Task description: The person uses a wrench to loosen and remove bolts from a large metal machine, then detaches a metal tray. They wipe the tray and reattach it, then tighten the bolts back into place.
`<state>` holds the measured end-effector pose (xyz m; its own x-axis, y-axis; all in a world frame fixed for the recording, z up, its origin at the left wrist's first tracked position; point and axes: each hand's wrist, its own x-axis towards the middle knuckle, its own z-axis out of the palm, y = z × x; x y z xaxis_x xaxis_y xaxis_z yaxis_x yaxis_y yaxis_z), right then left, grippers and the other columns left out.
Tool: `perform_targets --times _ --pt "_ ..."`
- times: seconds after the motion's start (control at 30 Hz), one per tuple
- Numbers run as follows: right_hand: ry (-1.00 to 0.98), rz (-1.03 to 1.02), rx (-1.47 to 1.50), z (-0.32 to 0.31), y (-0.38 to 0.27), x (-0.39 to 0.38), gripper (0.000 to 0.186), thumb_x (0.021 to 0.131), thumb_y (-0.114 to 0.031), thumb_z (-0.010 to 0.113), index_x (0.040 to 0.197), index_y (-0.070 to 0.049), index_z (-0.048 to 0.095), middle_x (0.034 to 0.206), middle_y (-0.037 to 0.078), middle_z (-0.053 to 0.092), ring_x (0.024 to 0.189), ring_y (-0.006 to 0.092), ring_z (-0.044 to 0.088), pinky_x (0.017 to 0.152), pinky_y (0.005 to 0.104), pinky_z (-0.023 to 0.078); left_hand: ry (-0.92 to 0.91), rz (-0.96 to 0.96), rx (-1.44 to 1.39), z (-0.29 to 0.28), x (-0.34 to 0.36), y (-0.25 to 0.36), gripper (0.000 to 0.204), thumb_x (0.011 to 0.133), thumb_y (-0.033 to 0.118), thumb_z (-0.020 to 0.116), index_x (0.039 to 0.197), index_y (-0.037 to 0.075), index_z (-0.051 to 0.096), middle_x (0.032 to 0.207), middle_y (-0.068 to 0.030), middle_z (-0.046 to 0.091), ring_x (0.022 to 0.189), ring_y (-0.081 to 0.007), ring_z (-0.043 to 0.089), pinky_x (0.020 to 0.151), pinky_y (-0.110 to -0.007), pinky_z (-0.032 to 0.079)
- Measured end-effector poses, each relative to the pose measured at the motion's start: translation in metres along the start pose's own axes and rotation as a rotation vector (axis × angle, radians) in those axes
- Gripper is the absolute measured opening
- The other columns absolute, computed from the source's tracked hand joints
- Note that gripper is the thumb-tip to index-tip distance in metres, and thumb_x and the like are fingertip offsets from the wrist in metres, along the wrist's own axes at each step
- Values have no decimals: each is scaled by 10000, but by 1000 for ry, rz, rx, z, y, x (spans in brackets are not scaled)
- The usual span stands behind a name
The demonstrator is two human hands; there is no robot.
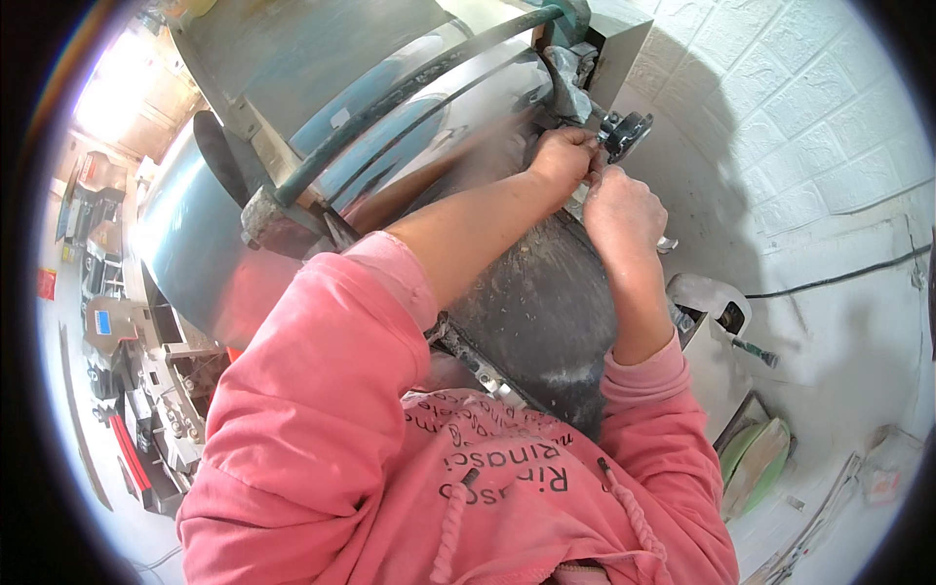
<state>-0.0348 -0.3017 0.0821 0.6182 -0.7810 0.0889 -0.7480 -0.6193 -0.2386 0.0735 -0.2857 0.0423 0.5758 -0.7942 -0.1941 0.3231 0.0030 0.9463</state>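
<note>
My left hand (560,163) reaches to the upper right end of a large machine, fingers closed at a small metal part beside a black knob (630,131). My right hand (622,213) is just below it, fingertips pinched close to the left hand's; what they hold is too small to make out. Under my arms lies a dark grey, dusty curved surface (525,317) with a metal strip (483,375) along its lower left. Behind my left forearm are the shiny steel body (195,253) of the machine and a green tubular bar (409,73) across its top.
A white brick-patterned wall (799,117) rises at the right, with a black cable (838,275) along it. A white housing (707,300) and a round green object (751,458) are low at the right. At the far left stand several metal machine parts and tools (122,341).
</note>
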Motion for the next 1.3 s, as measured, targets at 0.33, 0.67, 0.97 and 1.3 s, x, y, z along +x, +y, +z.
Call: perform_targets --times 0.33,0.67,0.97,1.3 --pt "17 -60 126 -4 3 -4 222 820 -145 451 886 -16 619 842 205 671 819 369 664 728 463 516 -336 299 420 -30 41 -35 167 912 66 526 1075 33 544 911 -72 608 818 -187 607 701 -315 495" --pt "-37 -72 -22 -13 -4 -6 206 825 -126 444 899 -18 603 867 193 676 825 329 671 713 428 511 -244 -127 -43 -18 22 -13 78 888 65 558 952 24 567 844 -54 579 784 -166 584 676 -298 484" --pt "67 -115 -138 -1 -7 -7 186 820 -150 458 896 -66 605 795 149 680 762 312 674 702 432 490 -89 -184 81 -7 4 6 176 903 151 571 1040 45 601 856 -58 619 736 -127 584 608 -272 470" --pt "111 -176 -240 -1 -10 -6 158 813 -156 488 877 -61 596 781 149 679 738 309 674 707 466 478 -87 -150 93 -3 -3 10 263 877 146 613 1104 15 592 903 -77 640 802 -150 600 671 -289 474"
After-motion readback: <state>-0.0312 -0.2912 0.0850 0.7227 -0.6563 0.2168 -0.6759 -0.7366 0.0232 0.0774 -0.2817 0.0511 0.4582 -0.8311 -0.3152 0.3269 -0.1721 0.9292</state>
